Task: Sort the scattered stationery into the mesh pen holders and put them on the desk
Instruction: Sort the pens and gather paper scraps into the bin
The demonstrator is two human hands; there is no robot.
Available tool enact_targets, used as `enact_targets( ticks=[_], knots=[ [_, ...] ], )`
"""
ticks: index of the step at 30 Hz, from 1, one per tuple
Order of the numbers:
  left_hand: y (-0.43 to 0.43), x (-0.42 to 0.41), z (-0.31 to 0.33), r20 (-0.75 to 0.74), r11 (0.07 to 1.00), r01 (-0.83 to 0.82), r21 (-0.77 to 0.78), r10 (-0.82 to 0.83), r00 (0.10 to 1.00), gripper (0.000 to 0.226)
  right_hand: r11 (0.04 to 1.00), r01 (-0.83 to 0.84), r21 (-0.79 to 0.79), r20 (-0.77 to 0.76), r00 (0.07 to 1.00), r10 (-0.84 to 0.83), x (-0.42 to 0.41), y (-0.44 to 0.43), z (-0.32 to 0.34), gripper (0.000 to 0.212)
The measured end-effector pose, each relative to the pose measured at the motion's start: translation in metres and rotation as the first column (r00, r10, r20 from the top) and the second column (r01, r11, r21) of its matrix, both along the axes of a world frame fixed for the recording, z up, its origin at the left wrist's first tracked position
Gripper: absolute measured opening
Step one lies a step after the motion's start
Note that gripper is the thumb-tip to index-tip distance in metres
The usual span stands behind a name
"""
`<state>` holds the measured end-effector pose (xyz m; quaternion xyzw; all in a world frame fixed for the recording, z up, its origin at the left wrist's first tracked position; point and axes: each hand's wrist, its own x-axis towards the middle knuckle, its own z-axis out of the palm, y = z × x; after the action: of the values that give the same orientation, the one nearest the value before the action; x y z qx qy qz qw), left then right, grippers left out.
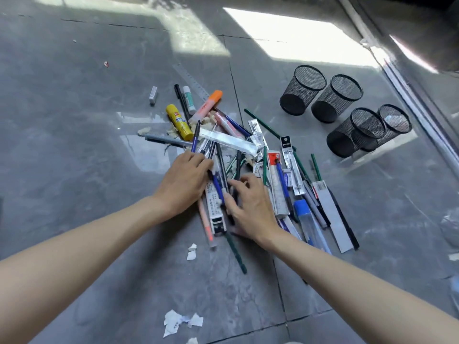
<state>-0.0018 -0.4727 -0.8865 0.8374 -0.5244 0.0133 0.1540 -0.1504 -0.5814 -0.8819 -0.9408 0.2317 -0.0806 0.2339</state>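
Note:
A pile of scattered stationery lies on the grey tiled floor: pens, green pencils, packaged refills, a yellow glue stick and an orange highlighter. My left hand grips a bundle of pens, a blue one sticking out past the fingers. My right hand rests beside it, fingers curled over dark pens in the pile, thumb against a blue pen. Several black mesh pen holders stand to the right with nothing in them; two of these overlap.
A white eraser, a white glue stick and a clear ruler lie at the pile's far left. Torn paper scraps sit on the floor near me. A metal rail runs along the right side.

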Motion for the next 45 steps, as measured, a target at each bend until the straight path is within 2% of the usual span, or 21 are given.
enact_targets(
  ticks=[3, 6, 9, 12, 14, 17, 21, 26, 30, 32, 35, 37, 41, 43, 45],
  knots=[
    [0.014, 0.001, -0.001, -0.024, 0.996, -0.084, -0.029, 0.083, 0.996, 0.019, 0.998, -0.021, 0.066, 0.066, 0.998, 0.017, -0.002, 0.006, 0.000, 0.034],
    [0.011, -0.003, 0.002, -0.062, 0.988, -0.154, -0.031, 0.152, 0.986, 0.026, 0.986, 0.130, 0.107, 0.112, 0.984, -0.142, 0.008, -0.003, 0.003, 0.031],
    [0.000, -0.010, 0.005, -0.139, 0.970, -0.238, -0.053, 0.229, 0.963, 0.032, 0.976, 0.216, 0.029, 0.042, 0.975, -0.217, 0.024, -0.020, 0.007, 0.032],
    [-0.014, -0.022, 0.008, -0.200, 0.967, -0.239, -0.088, 0.218, 0.955, 0.033, 0.967, 0.252, -0.035, 0.027, 0.968, -0.251, 0.040, -0.032, 0.009, 0.040],
    [-0.022, -0.030, 0.009, -0.241, 0.968, -0.234, -0.086, 0.208, 0.948, 0.037, 0.972, 0.232, -0.044, -0.020, 0.972, -0.233, 0.048, -0.037, 0.007, 0.050],
    [-0.031, -0.034, 0.010, -0.319, 0.966, -0.246, -0.075, 0.211, 0.924, 0.040, 0.984, 0.172, -0.055, -0.141, 0.974, -0.178, 0.059, -0.044, 0.007, 0.052],
    [-0.038, -0.040, 0.003, -0.275, 0.977, -0.207, 0.052, 0.213, 0.937, 0.047, 0.986, 0.164, 0.003, -0.098, 0.982, -0.163, 0.063, -0.049, 0.010, 0.049],
    [-0.031, -0.034, -0.007, -0.229, 0.984, -0.137, 0.114, 0.160, 0.960, 0.048, 0.975, 0.219, 0.015, 0.047, 0.974, -0.220, 0.040, -0.045, 0.006, 0.027],
    [-0.018, -0.016, -0.013, -0.188, 0.983, -0.121, 0.141, 0.147, 0.971, 0.057, 0.961, 0.254, 0.109, 0.077, 0.962, -0.262, 0.019, -0.030, 0.002, 0.036],
    [-0.015, -0.013, -0.011, -0.179, 0.979, -0.157, 0.133, 0.179, 0.967, 0.054, 0.941, 0.286, 0.183, 0.081, 0.949, -0.304, 0.013, -0.025, 0.003, 0.043],
    [-0.020, -0.023, -0.003, -0.155, 0.969, -0.240, 0.049, 0.245, 0.957, 0.039, 0.921, 0.355, 0.158, 0.023, 0.931, -0.363, 0.007, -0.026, 0.004, 0.033],
    [-0.025, -0.034, 0.001, -0.177, 0.968, -0.252, -0.015, 0.246, 0.953, 0.032, 0.928, 0.347, 0.133, -0.045, 0.938, -0.344, 0.004, -0.029, 0.005, 0.024],
    [-0.034, -0.052, -0.008, -0.128, 0.998, -0.037, 0.045, 0.043, 0.991, 0.035, 0.962, 0.266, 0.063, -0.149, 0.955, -0.255, -0.001, -0.033, 0.011, 0.011],
    [-0.033, -0.051, -0.011, -0.125, 0.998, -0.025, 0.059, 0.032, 0.992, 0.033, 0.965, 0.258, 0.045, -0.168, 0.954, -0.248, -0.003, -0.035, 0.015, 0.006],
    [-0.029, -0.045, -0.012, -0.088, 0.997, -0.047, 0.068, 0.053, 0.995, 0.036, 0.945, 0.318, 0.079, -0.137, 0.942, -0.305, -0.005, -0.039, 0.018, 0.002]
  ],
)
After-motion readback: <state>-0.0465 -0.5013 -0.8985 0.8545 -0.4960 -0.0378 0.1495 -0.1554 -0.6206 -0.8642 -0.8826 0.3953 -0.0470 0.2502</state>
